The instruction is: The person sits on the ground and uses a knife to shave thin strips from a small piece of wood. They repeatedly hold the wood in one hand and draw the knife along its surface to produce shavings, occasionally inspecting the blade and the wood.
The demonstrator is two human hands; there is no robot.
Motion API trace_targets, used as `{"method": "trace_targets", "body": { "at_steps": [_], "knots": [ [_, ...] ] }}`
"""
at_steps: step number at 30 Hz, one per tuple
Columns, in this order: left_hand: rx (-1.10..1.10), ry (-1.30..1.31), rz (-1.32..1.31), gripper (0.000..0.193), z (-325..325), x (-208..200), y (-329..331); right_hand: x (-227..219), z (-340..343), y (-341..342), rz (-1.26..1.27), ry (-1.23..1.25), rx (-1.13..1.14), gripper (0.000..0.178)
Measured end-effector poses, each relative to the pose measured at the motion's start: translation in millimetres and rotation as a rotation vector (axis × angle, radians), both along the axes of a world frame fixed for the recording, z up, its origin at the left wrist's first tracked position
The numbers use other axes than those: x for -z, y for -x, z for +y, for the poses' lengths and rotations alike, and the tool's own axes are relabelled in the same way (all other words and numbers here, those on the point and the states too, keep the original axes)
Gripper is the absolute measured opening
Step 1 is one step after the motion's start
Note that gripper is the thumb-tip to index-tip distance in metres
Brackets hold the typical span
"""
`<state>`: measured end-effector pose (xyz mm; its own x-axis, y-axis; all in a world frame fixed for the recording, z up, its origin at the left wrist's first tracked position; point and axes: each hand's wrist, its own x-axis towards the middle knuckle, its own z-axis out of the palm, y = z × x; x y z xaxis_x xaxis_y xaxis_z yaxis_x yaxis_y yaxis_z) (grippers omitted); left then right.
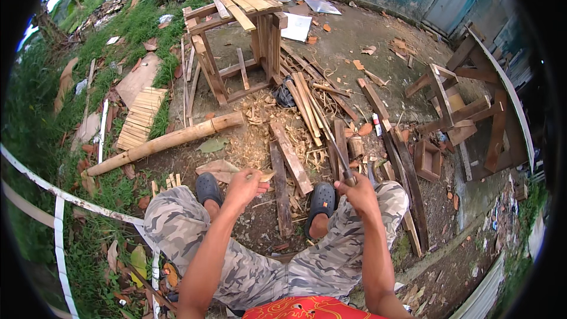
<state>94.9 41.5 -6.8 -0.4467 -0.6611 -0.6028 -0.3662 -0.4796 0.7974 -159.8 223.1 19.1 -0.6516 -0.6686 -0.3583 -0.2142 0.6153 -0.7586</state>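
My left hand (243, 188) is closed on a short pale strip of bamboo or wood (267, 176), just in front of my left knee. My right hand (359, 194), above my right knee, grips the dark handle of a long-bladed knife (338, 149). Its thin blade points forward and slightly left, apart from the strip. Between my feet lie two thick wooden boards (290, 158), side by side on the ground. Beyond them, pale shavings (254, 136) cover the ground.
A wooden frame (209, 74) with slats on top stands ahead. A bamboo pole (165, 143) lies at left beside a row of cut strips (142, 117). Long boards (407, 183) lie right, near a small wooden box (428, 158) and an overturned table (502, 112). White bars (62, 248) run at lower left.
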Motion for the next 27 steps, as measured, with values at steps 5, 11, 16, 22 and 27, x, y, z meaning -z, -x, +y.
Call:
{"method": "trace_targets", "body": {
  "at_steps": [5,11,16,22,27],
  "knots": [
    [-0.056,0.015,0.139,0.03,61,27,21,29,45,-82,-0.292,0.054,0.089,0.026],
    [0.003,0.065,0.354,0.034,79,54,19,64,67,-133,-0.185,0.135,0.079,0.027],
    [0.069,0.123,0.373,0.022,82,57,19,68,72,-143,-0.16,0.195,0.05,0.028],
    [0.103,0.155,0.34,0.021,90,55,18,59,66,-140,-0.168,0.071,-0.014,0.036],
    [0.132,0.194,0.289,0.021,92,58,17,58,63,-141,-0.12,0.075,-0.045,0.035]
  ]
}}
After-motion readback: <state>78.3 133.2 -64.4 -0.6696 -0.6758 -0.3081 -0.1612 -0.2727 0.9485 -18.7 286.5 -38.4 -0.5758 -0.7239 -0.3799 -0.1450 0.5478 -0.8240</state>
